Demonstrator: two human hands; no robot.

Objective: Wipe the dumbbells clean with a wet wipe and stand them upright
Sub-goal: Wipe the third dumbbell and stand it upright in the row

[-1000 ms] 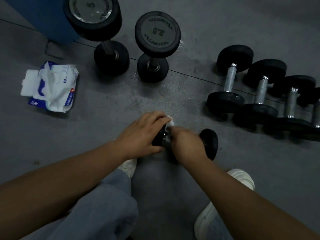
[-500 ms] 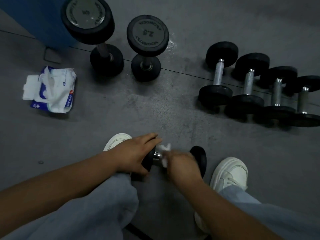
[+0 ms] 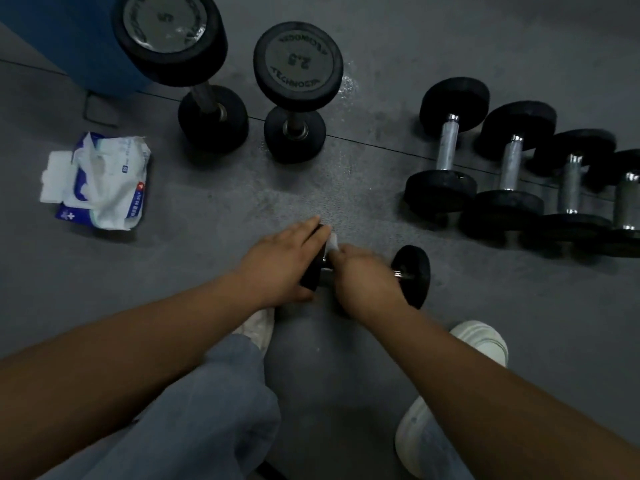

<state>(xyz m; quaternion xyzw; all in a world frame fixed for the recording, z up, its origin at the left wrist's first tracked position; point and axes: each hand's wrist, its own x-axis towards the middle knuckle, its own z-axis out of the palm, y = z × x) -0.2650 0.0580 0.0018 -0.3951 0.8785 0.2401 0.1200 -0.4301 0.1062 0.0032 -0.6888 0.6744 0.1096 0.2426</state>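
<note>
Grips one head (image 3: 309, 280) of the small dumbbell (image 3: 412, 275) with the left hand (image 3: 280, 268), clamps wet wipe (image 3: 334, 242) round its handle (image 3: 399, 274) with the right hand (image 3: 363, 282); likely rigid, light, roll-prone, best lifted mid-handle

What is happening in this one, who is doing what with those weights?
A person crouched on a grey floor is wiping a small dumbbell that lies on its side. The left hand holds one end weight. The right hand grips the handle through a white wet wipe. Behind, two larger dumbbells stand upright. Four more lie in a row at the right, and the wipe pack lies at the left.
</note>
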